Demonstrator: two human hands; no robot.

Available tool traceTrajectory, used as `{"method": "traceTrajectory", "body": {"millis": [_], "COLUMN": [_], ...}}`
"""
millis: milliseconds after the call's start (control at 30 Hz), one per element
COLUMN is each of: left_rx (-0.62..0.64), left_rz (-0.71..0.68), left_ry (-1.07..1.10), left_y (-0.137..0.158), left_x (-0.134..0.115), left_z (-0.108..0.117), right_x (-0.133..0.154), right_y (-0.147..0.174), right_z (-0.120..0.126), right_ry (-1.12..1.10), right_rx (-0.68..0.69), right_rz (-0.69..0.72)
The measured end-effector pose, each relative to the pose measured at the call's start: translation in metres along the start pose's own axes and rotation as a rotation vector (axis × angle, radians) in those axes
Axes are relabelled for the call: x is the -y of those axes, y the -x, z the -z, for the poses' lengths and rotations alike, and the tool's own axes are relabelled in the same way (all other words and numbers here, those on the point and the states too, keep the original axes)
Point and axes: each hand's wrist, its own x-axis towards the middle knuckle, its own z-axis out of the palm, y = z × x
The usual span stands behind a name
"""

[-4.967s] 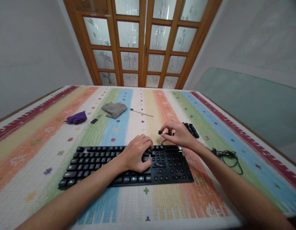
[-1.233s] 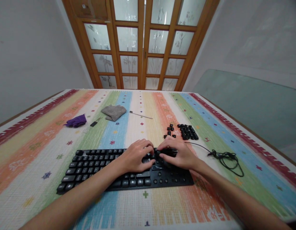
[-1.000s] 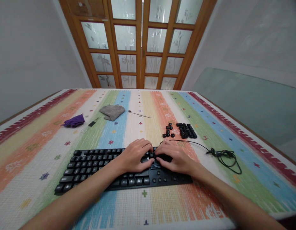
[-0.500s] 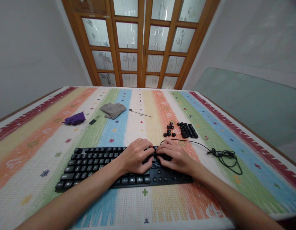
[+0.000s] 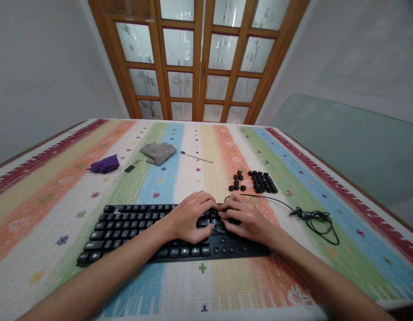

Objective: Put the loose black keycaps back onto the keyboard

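1. Far left on the striped cloth lies a purple rag, with a small black tool just right of it. Neither has moved in the last five seconds.
2. Next come a grey cloth and a thin rod, both well apart from the hands and also unmoved.
3. The keyboard lies near the front edge. Its left and middle keys are in place; near its right end bare stems show where caps are off.
4. The left hand rests on the keyboard right of centre, fingers curled down onto the keys. Whether it pinches anything cannot be told. It has stayed there throughout.
5. The right hand is the change. Five seconds ago it was behind the keyboard, beside the loose keycaps; now it is on the right section, fingertips meeting the left hand's. Its fingers are bent over one spot; what they grip, if anything, is hidden.
6. I judge both hands are working on one key in that spot.
7. The keycaps sit in a pile behind the keyboard, untouched.
8. The cable lies coiled at far right.
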Motion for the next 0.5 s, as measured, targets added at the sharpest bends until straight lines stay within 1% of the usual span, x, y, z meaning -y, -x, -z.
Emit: {"method": "traceTrajectory", "body": {"millis": [100,200,367,500], "left_rx": [-0.033,-0.008,0.015,0.027], "left_rz": [-0.029,-0.048,-0.043,-0.043], "left_ry": [-0.008,-0.026,-0.042,-0.05], "left_y": [0.0011,0.0009,0.0005,0.0012], "left_x": [0.0005,0.0003,-0.0004,0.0001], "left_z": [-0.0008,-0.001,-0.0009,-0.0012], "right_x": [0.0043,0.0072,0.0088,0.0019], "right_y": [-0.0012,-0.0037,-0.0076,-0.0079], "right_z": [0.0032,0.0035,-0.0016,0.0045], "right_ry": [0.036,0.023,0.012,-0.048], "right_rx": [0.023,0.04,0.061,0.039], "right_rz": [-0.047,-0.114,-0.108,-0.124]}}
